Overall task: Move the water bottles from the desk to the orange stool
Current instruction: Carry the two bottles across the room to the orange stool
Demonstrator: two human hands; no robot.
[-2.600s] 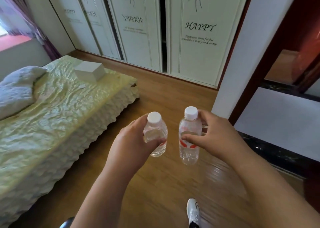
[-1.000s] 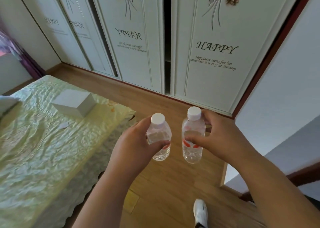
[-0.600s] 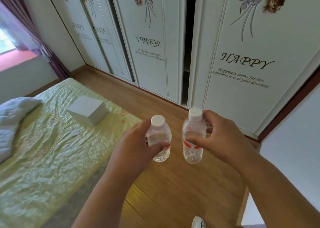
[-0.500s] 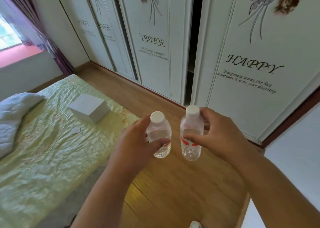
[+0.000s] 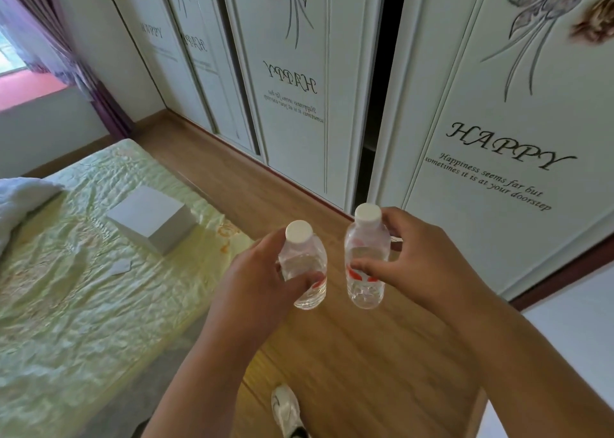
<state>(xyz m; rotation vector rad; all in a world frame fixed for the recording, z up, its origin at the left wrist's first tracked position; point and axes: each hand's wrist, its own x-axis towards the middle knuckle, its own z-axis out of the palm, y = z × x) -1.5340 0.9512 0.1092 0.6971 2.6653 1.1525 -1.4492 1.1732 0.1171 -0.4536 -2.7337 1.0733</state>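
- Your left hand (image 5: pixel 262 281) is wrapped around one small clear water bottle (image 5: pixel 304 271), thumb across the front and fingers curled behind it, so the grip is closed on the bottle's body just below the white cap.
- Your right hand (image 5: pixel 422 264) is closed on a second water bottle (image 5: pixel 365 264), the one with the red-marked label, with the thumb lying across the label and the fingers around the far side.
- Both bottles hang upright in the air, side by side but apart, out in front of you above the wooden floor (image 5: pixel 349 354).
- No desk shows in the head view, so the pick-up half of the job looks finished: both bottles are off it and in your hands.
- The orange stool is not in sight either; what you face is the row of white wardrobe doors (image 5: pixel 481 138), with the bed (image 5: pixel 83 288) and a white box (image 5: pixel 154 220) on it to your left.
- One white shoe (image 5: pixel 285 411) is visible below.
- What is left, by my reading, is finding the stool, reaching it and setting both bottles down upright on its seat.
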